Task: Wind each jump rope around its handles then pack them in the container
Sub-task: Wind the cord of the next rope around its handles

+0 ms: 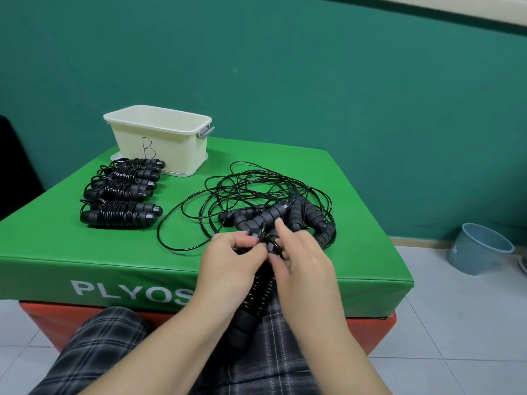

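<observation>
Wound jump rope (pixel 261 283) sits over the lap at the green box's (pixel 85 252) near edge; left hand (pixel 231 255) grips its handle tops, right hand (pixel 302 252) pinches the cord end, forefinger out. Slip now, and coils spring loose into the tangled pile (pixel 265 201).

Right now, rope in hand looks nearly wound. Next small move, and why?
Probably tuck the last loop of cord under the coils at the top end. The left hand grips the wound rope, the right hand pinches cord near its caps, and coils already cover the handles. Then it could join the finished bundles beside the container.
</observation>
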{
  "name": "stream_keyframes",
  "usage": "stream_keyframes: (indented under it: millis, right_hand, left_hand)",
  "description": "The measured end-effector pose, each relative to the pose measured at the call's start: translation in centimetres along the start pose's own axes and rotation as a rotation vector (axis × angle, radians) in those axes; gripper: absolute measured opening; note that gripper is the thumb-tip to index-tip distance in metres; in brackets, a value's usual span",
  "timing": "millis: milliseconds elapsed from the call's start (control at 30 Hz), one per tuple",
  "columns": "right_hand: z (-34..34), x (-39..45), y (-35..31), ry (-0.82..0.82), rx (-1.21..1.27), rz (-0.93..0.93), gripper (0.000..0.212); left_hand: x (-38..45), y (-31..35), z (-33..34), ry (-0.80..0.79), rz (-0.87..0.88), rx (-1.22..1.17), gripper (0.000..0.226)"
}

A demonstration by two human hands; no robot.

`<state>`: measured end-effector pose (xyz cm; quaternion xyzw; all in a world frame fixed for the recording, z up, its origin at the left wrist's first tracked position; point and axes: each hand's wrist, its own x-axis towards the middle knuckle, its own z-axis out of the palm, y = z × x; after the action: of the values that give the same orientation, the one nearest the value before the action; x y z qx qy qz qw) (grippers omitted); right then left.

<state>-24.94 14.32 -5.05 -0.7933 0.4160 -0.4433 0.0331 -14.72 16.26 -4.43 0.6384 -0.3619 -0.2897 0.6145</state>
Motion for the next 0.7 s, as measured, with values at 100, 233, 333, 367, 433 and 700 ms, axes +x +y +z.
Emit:
stream_keyframes:
  millis: [100,233,333,367,433,700]
  right_hand:
    - [0.3,-0.6,0.1,0.146,0.082,0.063,0.048]
    - [0.4,-0.6,-0.1,0.132,0.053,-0.034,0.039]
    - [0.7,-0.3,-0.1,0.103,-0.011,-0.067,0.035]
    - [0.6,-0.2,-0.2,0.095,-0.021,-0.052,0.034]
    - [0.3,-0.2,-0.3,0.063,-0.046,-0.025,0.034]
    - [0.0,-0.4,-1.6,-0.167,-0.215,0.087,0.047]
  left_hand:
    - [-0.3,0.0,-0.2,0.004,0.015,-0.011,0.009]
    - [-0.3,-0.5,-0.6,0.021,0.048,-0.033,0.006]
    - [-0.3,-0.7,-0.8,0.034,0.064,-0.070,0.004]
    - [-0.3,-0.8,-0.8,0.027,0.069,-0.076,0.004]
    - [-0.4,-0.7,-0.8,0.014,0.117,-0.045,0.009]
    - [-0.7,-0.4,-0.2,-0.086,0.316,0.394,0.021]
